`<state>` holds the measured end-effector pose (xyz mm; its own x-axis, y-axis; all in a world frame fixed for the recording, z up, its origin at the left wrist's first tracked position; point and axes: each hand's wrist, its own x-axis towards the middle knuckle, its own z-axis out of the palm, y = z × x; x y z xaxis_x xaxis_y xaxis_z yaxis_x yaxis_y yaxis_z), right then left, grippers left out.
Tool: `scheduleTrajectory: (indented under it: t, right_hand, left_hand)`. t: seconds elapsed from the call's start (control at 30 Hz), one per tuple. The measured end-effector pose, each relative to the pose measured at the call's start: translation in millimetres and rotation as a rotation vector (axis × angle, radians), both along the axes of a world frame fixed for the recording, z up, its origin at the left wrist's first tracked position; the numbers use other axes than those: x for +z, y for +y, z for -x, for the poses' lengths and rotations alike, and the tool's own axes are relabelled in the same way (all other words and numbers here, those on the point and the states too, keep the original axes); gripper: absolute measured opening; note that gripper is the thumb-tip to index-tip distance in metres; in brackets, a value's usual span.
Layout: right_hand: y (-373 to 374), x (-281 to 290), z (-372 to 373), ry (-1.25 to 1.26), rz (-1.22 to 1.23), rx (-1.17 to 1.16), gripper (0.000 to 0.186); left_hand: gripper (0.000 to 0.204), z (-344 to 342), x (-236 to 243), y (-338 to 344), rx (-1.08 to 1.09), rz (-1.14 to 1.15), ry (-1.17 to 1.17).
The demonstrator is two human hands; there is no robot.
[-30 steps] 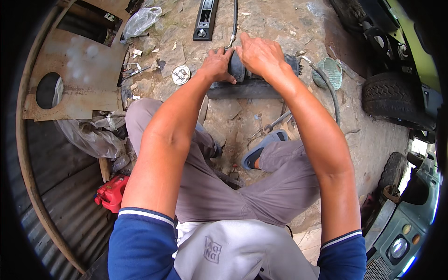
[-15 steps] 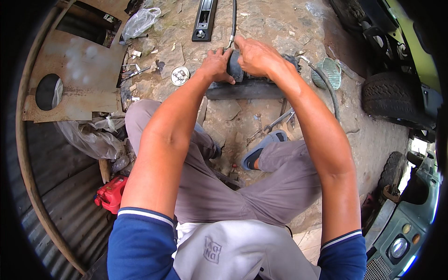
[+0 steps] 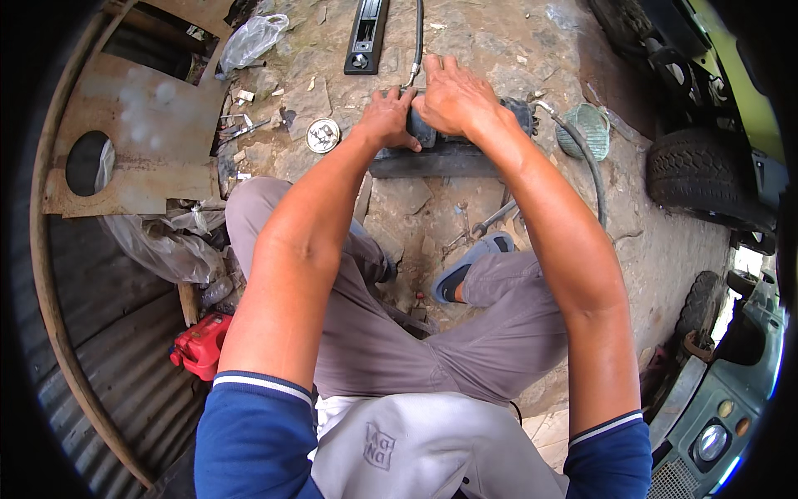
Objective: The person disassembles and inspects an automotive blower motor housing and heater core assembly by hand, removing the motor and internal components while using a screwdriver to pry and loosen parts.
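A black machine with a long dark base [image 3: 436,163] lies on the ground in front of me. My left hand [image 3: 386,118] grips its left end, the thumb on the near side and the fingers at the far side. On top and to the right, my right hand [image 3: 455,96] lies palm down with its fingers stretched forward, hiding the middle of the machine. A black hose [image 3: 418,37] with a metal end meets the far side beside my left fingertips. Another hose [image 3: 586,158] curves away from the machine's ribbed right end [image 3: 521,115].
A long black part [image 3: 364,37] lies farther off, with a round tin [image 3: 322,135] to the left. A green basket [image 3: 584,133] stands at right. Wrenches [image 3: 492,218] lie near my foot. A tyre [image 3: 706,170] and vehicle front [image 3: 723,424] border the right; a red can [image 3: 201,345] sits left.
My right hand's fingers have straightened and reach forward, where they were curled near the hose end. My left hand has stayed at the machine's left end.
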<state>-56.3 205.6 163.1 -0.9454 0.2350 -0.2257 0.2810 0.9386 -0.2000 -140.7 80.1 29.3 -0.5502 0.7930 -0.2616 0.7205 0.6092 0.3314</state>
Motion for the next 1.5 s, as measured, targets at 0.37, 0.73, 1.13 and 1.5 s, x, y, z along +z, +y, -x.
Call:
scheduleTrajectory:
  t: [0.37,0.73,1.13,1.5]
  right_hand:
    - [8,-3,0,-0.016,0.145,0.062,0.052]
    - [10,-9,-2,0.016,-0.059,0.076,0.049]
    - [14,-18,1,0.052,0.057,0.093,0.054]
    - [14,-2,4,-0.084,0.045,0.05,0.052]
  left_hand:
    - [0.125,-2,7,-1,0.002,-0.007,-0.078]
    - [0.122,-1,3,0,0.004,0.01,-0.103]
    - [0.121,6,-17,0,-0.036,-0.016,-0.003]
    - [0.119,-1,6,0,0.002,0.01,-0.039]
